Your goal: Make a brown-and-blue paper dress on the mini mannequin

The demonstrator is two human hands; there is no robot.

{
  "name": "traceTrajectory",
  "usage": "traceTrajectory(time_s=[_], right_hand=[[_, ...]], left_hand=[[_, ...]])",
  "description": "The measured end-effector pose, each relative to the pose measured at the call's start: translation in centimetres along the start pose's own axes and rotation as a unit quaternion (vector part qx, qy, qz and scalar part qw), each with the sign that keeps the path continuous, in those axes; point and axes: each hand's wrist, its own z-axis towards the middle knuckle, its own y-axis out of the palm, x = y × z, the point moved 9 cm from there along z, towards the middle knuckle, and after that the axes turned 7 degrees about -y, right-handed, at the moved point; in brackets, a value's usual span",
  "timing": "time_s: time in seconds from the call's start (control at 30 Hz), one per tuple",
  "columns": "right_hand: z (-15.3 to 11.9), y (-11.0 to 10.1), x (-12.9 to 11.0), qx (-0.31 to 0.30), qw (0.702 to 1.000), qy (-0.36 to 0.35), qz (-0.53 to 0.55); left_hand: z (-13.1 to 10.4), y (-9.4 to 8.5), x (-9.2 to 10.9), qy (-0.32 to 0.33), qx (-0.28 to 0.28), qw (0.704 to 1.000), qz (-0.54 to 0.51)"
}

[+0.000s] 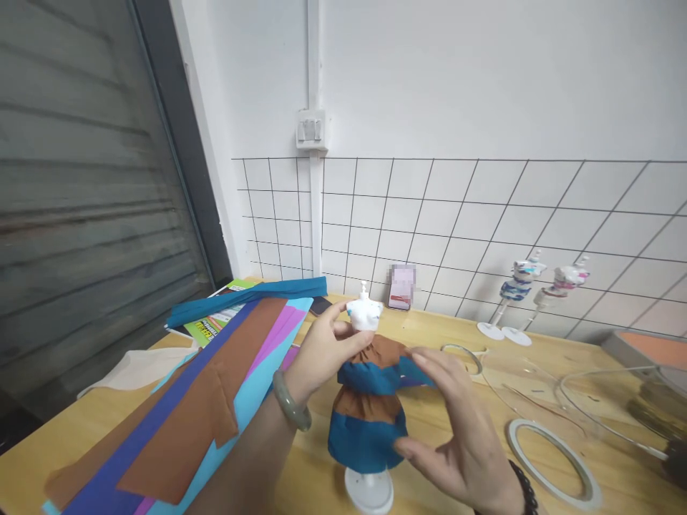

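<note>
A small white doll bust (365, 315) stands upright on a round white base (369, 490). It wears a tiered brown and blue paper skirt (368, 436), gathered at each tier. My left hand (325, 347), with a jade bangle at the wrist, closes its thumb and fingers around the bust's waist, above the upper tier. On the right side, my right hand (461, 429) is spread, thumb beside the lower tier and fingers by the upper tier's edge, where a blue and purple strip sticks out.
Coloured paper sheets (177, 422) lie at the left, with a folded blue strip (247, 293) behind. A phone (402, 286) leans on the wall grid. Two dressed busts (515, 290) stand back right. A tape roll (555, 465) and wires lie at right.
</note>
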Motion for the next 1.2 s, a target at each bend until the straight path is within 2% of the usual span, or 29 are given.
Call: traceTrajectory(time_s=[0.13, 0.23, 0.37, 0.5, 0.57, 0.67, 0.87, 1.03, 1.2], right_hand=[[-1.3, 0.2, 3.0, -0.014, 0.988, 0.147, 0.038], [-2.3, 1.8, 4.7, -0.058, 0.957, 0.261, 0.112], [-2.7, 3.3, 5.4, -0.095, 0.911, 0.336, 0.222], [-3.2, 3.3, 6.0, -0.083, 0.863, 0.403, 0.295], [-3.3, 2.9, 6.2, -0.08, 0.856, 0.414, 0.301], [-3.0, 2.5, 6.0, -0.093, 0.861, 0.413, 0.282], [-2.6, 3.5, 4.6, -0.166, 0.834, 0.406, 0.335], [-2.6, 3.1, 4.7, -0.161, 0.842, 0.401, 0.322], [-2.3, 3.3, 4.5, -0.166, 0.836, 0.384, 0.355]], left_hand=[[-0.4, 0.6, 0.5, 0.004, -0.06, 0.998, 0.033], [-0.8, 1.5, 0.3, 0.001, -0.105, 0.994, 0.039], [-1.1, 2.3, -0.2, -0.019, -0.154, 0.988, 0.028], [-1.2, 2.7, -0.4, -0.023, -0.184, 0.982, 0.019], [-1.3, 2.9, -0.6, -0.022, -0.196, 0.98, 0.023], [-1.4, 3.3, -0.8, -0.017, -0.216, 0.976, 0.021], [-1.5, 3.7, -0.9, -0.011, -0.229, 0.973, 0.022], [-1.9, 3.8, 0.0, 0.0, -0.212, 0.974, 0.074], [-2.4, 4.2, 0.4, -0.002, -0.221, 0.97, 0.104]])
